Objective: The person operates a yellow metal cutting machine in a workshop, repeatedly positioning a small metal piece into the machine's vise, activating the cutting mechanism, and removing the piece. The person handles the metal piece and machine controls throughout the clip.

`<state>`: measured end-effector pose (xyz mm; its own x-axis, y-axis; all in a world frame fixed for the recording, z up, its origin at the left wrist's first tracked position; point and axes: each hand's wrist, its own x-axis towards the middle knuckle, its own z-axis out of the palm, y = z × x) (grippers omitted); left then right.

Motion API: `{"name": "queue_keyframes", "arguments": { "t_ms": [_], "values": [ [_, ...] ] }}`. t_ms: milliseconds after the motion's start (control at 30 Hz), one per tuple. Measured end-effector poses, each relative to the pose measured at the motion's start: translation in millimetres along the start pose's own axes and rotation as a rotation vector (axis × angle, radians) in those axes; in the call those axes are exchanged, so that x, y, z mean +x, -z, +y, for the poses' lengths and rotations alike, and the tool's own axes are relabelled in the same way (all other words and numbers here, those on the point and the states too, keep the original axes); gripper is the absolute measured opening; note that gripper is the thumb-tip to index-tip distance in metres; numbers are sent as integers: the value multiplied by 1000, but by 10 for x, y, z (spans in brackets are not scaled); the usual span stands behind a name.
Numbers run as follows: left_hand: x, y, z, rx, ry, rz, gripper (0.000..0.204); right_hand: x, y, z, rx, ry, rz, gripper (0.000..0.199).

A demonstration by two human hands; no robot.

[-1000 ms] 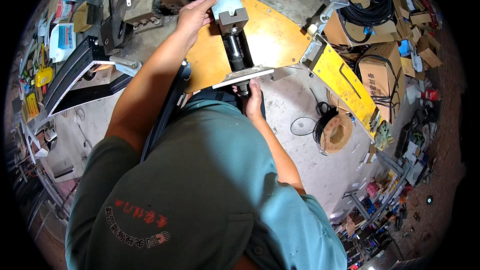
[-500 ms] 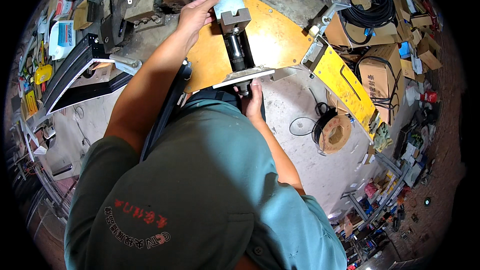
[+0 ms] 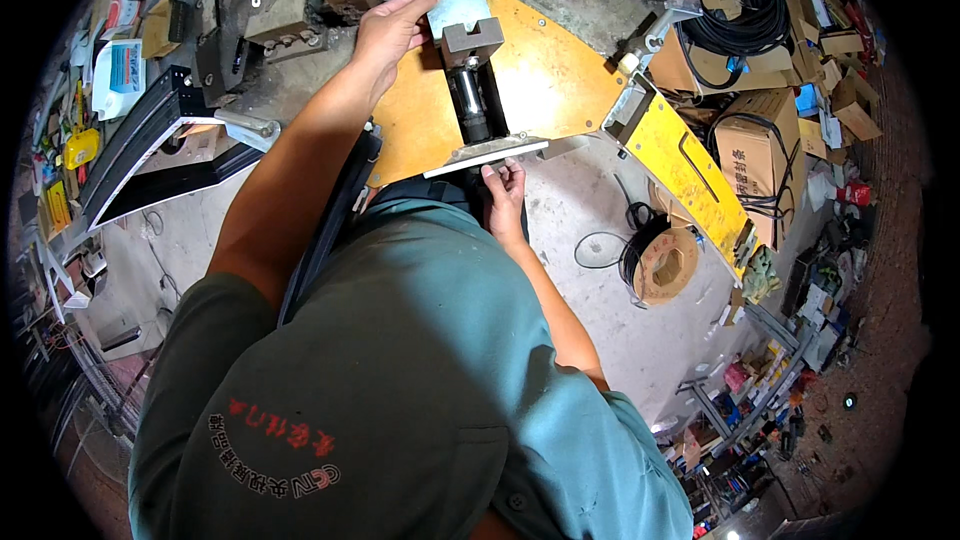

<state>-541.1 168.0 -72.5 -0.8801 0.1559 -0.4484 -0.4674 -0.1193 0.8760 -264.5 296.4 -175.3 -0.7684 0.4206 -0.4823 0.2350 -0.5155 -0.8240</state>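
My left hand [image 3: 388, 38] reaches across the yellow board [image 3: 560, 65] and pinches the left edge of a thin, pale bluish metal plate [image 3: 460, 8]. Just below that plate is a steel clamp block [image 3: 472, 40] with a notch in its top. A shiny screw shaft [image 3: 469, 95] runs from the block through a dark slot toward my body. Under the white-edged front bar [image 3: 487, 155] is my right hand [image 3: 507, 205], its fingers curled. Whatever it grips, if anything, is hidden in shadow.
Heavy steel blocks [image 3: 285, 5] stand on the bench behind. A yellow arm [image 3: 690, 175] slants down at right. A cable spool [image 3: 667, 265] lies on the floor, near cardboard boxes [image 3: 760, 155] and a coil of black hose [image 3: 770, 0]. A black curved frame [image 3: 135, 155] is at left.
My right hand has shifted slightly down and its fingers have curled in below the front bar; the dark screw end it was touching no longer shows plainly. My left hand stays on the plate.
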Motion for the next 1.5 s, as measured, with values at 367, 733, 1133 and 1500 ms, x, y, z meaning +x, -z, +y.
{"name": "queue_keyframes", "arguments": {
  "t_ms": [367,733,1133,1500],
  "values": [
    [-37,-30,54,-25,40,36,34,-53,-280,-419,-1153,74,59,70],
    [-102,-49,208,38,138,19,30,163,-12,-300,-499,-327,-108,24],
    [-91,-40,225,-70,86,-6,28,282,159,-265,-15,-562,-294,19],
    [-69,-24,180,-102,97,0,24,280,88,-353,-122,-553,-290,25]
  ]
}}
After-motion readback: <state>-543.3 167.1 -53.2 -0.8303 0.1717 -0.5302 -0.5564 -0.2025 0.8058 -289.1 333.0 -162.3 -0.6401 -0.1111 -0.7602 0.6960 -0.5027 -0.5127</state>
